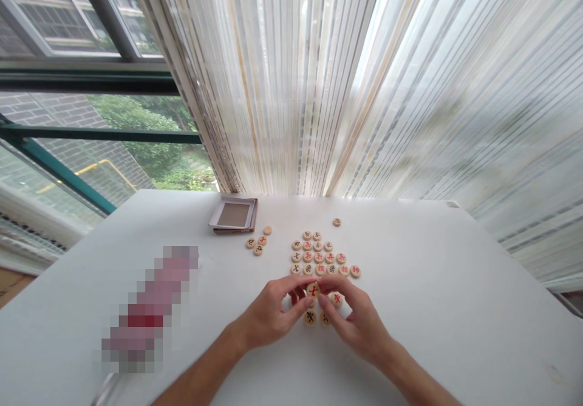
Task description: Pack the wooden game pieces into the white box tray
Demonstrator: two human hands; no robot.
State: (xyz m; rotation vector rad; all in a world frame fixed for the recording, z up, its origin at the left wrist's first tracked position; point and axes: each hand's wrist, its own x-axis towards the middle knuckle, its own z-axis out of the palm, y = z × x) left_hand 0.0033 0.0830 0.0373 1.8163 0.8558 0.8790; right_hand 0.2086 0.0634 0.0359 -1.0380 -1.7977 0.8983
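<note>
Pinching a red-marked disc point(313, 290) between both hands, with the left hand point(276, 312) on one side, the right hand point(357, 318) on the other, and fingertips close together around the rim. Held just beyond two black-marked discs point(310, 317), partly over another disc; hard to tell whether touching it. Nearly hiding a red-marked neighbour point(337, 298) beneath the right fingers. Laid out beyond on the white tabletop point(419, 260) in rows point(319, 257) of two, four, five and six, mixing red and black marks. Scattered to the left, near an open box point(233, 214): four loose discs point(258, 250), one plain-faced. Set apart near the curtain point(291, 90): a lone disc point(337, 222). Blurred beyond recognition at far left: something pinkish point(150, 302).
</note>
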